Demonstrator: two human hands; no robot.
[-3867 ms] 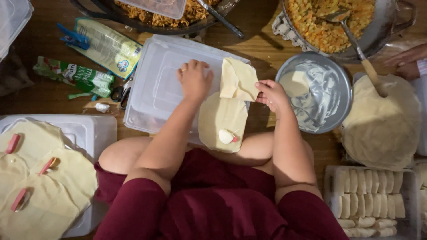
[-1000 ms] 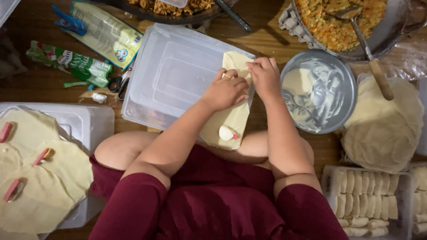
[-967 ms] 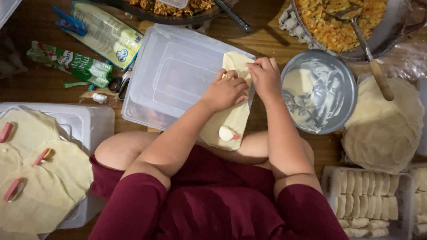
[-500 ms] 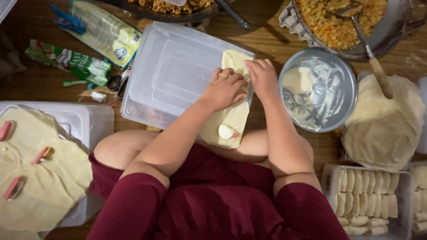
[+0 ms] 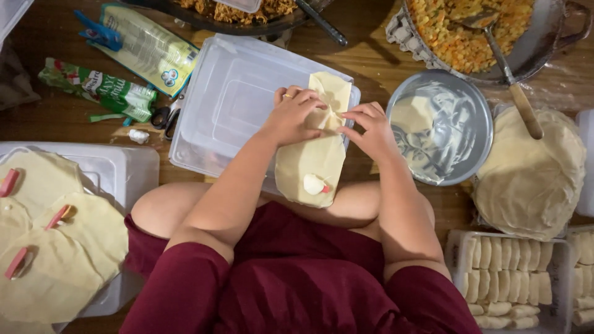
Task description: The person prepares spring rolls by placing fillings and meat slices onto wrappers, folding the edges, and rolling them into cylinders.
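A pale round wrapper sheet (image 5: 312,161) lies on the right edge of an upturned clear plastic lid (image 5: 235,111), hanging toward my lap. My left hand (image 5: 296,111), a ring on one finger, and my right hand (image 5: 368,127) pinch its folded upper part together. A small white piece with a pink tip (image 5: 314,184) rests near the sheet's lower end.
A metal bowl with white paste (image 5: 442,124) sits right of the lid, a stack of wrappers (image 5: 532,173) beyond it, a pan of orange filling (image 5: 476,28) with a spoon above. Trays of finished rolls (image 5: 507,281) lie lower right. Wrappers with pink strips (image 5: 55,247) cover a tray at left, packets (image 5: 142,49) above.
Since the earliest frame my left hand has moved from the lid onto the wrapper, and both hands have folded its top flap over and now pinch it at the middle.
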